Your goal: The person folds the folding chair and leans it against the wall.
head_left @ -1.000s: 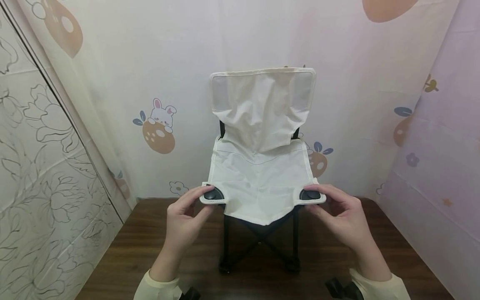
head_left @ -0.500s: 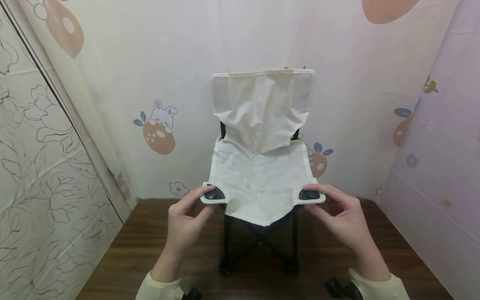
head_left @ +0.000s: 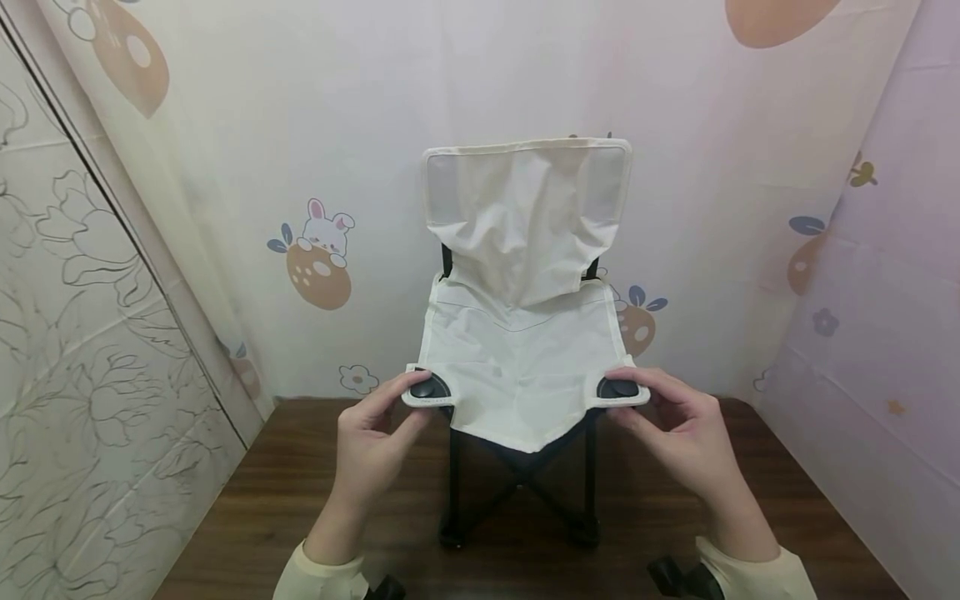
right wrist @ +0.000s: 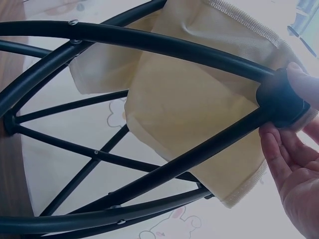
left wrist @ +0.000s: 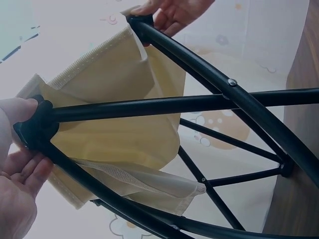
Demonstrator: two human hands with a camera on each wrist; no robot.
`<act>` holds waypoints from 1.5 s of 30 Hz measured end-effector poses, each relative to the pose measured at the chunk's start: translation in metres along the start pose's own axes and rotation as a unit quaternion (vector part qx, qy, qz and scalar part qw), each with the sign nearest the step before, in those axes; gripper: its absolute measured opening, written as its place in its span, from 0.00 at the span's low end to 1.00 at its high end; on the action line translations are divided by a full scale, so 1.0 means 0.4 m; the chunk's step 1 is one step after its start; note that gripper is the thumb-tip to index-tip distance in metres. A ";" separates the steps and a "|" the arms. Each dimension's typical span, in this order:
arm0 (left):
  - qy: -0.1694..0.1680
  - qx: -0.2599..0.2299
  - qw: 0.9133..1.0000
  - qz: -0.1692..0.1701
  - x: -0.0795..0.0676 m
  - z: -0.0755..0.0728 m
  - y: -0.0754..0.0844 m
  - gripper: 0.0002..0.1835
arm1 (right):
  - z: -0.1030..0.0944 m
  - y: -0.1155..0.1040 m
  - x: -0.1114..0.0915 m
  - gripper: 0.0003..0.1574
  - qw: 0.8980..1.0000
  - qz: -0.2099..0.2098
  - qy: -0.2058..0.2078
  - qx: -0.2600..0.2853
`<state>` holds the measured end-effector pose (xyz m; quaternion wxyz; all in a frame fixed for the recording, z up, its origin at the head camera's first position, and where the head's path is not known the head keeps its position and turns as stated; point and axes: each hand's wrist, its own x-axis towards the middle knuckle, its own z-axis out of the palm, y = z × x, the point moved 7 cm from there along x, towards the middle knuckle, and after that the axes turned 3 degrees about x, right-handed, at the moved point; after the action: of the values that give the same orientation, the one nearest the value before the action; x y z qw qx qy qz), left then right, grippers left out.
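A small folding chair (head_left: 517, 367) with cream fabric and a black tube frame stands upright, spread out, its back facing the wall. My left hand (head_left: 375, 437) grips the front left seat corner, thumb below and fingers above, by the black corner patch (head_left: 429, 388). The right hand (head_left: 678, 429) holds the front right corner the same way, at its black patch (head_left: 621, 389). From below, the left wrist view shows the thumb and fingers around a black plastic joint (left wrist: 37, 124). Another such joint (right wrist: 281, 97) sits in the right hand in the right wrist view. Crossed tubes (left wrist: 149, 105) run beneath the seat.
The chair's feet rest on a dark brown wooden table (head_left: 300, 500). Behind it hangs a pale curtain (head_left: 360, 125) printed with bunnies and carrots. A flower-patterned panel (head_left: 90, 375) stands at the left, and a pinkish curtain (head_left: 885, 375) at the right.
Both hands stay on the two front corners. The chair and hands hold almost still; only a slight shift of the camera view shows.
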<state>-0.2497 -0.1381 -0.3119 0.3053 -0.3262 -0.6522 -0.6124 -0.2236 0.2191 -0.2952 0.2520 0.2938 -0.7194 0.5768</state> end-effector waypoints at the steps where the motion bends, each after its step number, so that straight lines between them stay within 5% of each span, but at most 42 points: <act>1: 0.001 0.000 1.000 -0.001 0.000 0.000 0.000 0.23 | 0.001 0.000 0.000 0.31 1.000 0.000 -0.001 0.002; 18: 0.005 -0.007 1.000 -0.001 0.005 0.004 0.000 0.24 | 0.003 -0.004 0.003 0.32 1.000 0.007 -0.002 -0.011; 31: 0.008 -0.005 0.999 -0.031 0.009 0.007 0.003 0.22 | 0.008 -0.001 0.005 0.31 1.000 0.018 -0.002 -0.004; 45: 0.011 0.003 0.999 -0.037 0.009 0.009 0.002 0.22 | 0.012 -0.003 0.011 0.32 1.000 -0.016 0.001 0.021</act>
<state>-0.2514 -0.1345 -0.3088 0.2907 -0.2940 -0.6621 -0.6251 -0.2260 0.2138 -0.2922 0.2557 0.3096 -0.7020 0.5882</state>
